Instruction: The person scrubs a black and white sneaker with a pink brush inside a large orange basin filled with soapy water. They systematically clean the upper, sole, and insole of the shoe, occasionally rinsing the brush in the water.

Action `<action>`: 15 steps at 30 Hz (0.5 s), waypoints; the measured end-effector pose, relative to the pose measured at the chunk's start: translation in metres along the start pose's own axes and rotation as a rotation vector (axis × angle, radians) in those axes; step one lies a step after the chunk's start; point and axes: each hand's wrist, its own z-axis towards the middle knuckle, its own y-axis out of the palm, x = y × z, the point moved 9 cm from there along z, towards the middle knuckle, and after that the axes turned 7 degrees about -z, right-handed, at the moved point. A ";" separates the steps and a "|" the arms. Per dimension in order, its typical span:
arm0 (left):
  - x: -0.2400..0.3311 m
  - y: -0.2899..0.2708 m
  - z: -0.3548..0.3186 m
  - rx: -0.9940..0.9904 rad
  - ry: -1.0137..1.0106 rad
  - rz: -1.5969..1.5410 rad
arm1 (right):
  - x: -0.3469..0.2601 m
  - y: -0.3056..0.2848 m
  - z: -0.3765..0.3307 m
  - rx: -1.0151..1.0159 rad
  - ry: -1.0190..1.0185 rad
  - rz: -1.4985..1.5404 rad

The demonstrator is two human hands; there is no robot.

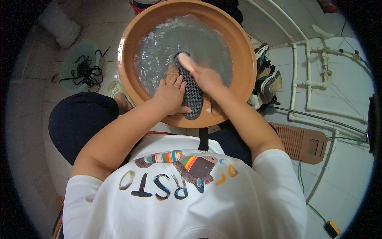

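Note:
A dark insole (191, 93) with a black-and-white houndstooth pattern slants across the near side of a large orange-brown basin (127, 59) of sudsy water. My left hand (169, 95) grips the insole along its left edge, thumb near its lower end and fingers on its face. Motion blurs my right hand (205, 77), which is closed over the upper part of the insole. A pale oval thing (184, 59) juts from its fingertips; its kind is unclear. Beneath the insole, a ribbed orange washboard (173, 73) partly shows.
Left of the basin stands a pale bowl (71, 59) holding black shoelaces (85, 73). Several shoes (270, 85) are piled on the right. A brown washboard (302, 143) lies beyond my right arm, near white wall pipes (309, 81). My green slipper (117, 89) touches the basin's left side.

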 end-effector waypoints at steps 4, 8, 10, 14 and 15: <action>0.000 -0.003 -0.003 0.033 0.010 -0.083 | 0.085 -0.005 0.019 -0.050 0.429 0.137; -0.018 -0.006 0.010 0.149 -0.063 -0.264 | 0.133 0.012 0.001 0.114 0.651 0.136; -0.029 -0.007 0.021 0.129 -0.070 -0.297 | 0.142 0.043 0.007 0.042 0.679 0.171; -0.039 -0.014 0.033 0.255 -0.009 -0.341 | 0.156 0.089 0.030 -0.103 0.593 0.280; -0.042 -0.015 0.038 0.277 0.013 -0.377 | 0.154 0.084 0.029 -0.020 0.591 0.468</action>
